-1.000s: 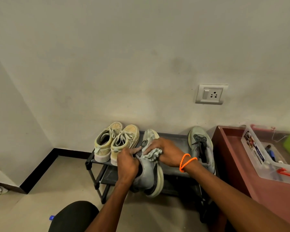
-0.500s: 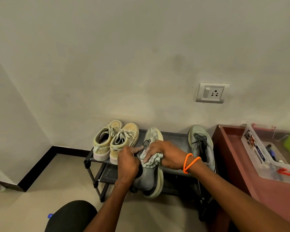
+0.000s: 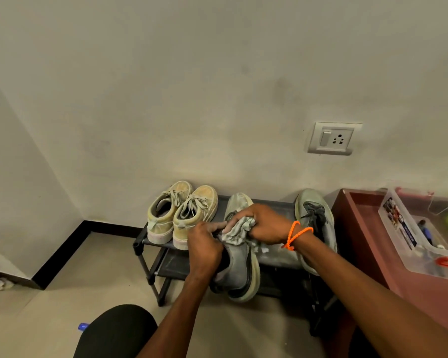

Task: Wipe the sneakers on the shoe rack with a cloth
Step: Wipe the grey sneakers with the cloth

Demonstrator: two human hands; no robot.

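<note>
Right fingers: curled round a bunched striped cloth [image 3: 237, 229], pressing it against the tongue and lace area of the grey sneaker [image 3: 239, 264].
Right hand [image 3: 265, 224]: knuckles up over the shoe's mouth; an orange cord bracelet [image 3: 295, 235] circles the wrist.
Left fingers: wrapped over the collar at the heel, thumb stretched toward the cloth; whether the fingertips reach inside the shoe I cannot tell.
Left hand [image 3: 203, 248]: steadies the shoe from the near side.
Grey sneaker: held at the front edge of the shoe rack [image 3: 150, 240], heel hanging out past the edge, toe over the top shelf.
Its pair [image 3: 317, 226]: resting on the top shelf to the right, toe to the wall.
Tan sneakers [image 3: 181, 211]: side by side at the shelf's left end, apparently not being wiped.
Risk: with the heel unsupported, a hard downward rub could tip the shoe out of the left hand's grip and onto the floor; the loose cloth end may also snag in the laces.
Surface: dark two-tier rack, its top shelf dusty and pale-smudged beneath the right wrist.
Room: plain wall with a switch socket [image 3: 332, 138], black skirting, pale floor, a reddish table [image 3: 367, 233] at right carrying a clear plastic tray [image 3: 409, 244].
</note>
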